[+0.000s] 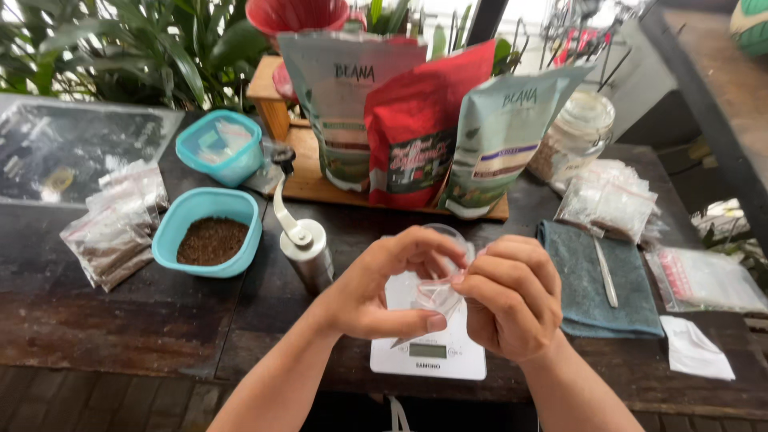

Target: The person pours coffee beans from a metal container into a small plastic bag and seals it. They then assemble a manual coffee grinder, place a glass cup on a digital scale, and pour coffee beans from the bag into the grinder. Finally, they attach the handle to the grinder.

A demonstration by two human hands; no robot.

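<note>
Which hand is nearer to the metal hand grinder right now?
Left. The left hand sits just right of the metal hand grinder, close beside it, pinching a clear plastic bag. The right hand holds the bag's other side, farther right above the white scale.

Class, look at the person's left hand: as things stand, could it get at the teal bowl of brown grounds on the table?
Probably not at once. The left hand is busy gripping a small clear plastic bag together with the right hand over the white scale. Once freed, the path to the teal bowl looks open; only the steel hand grinder stands nearby.
</note>
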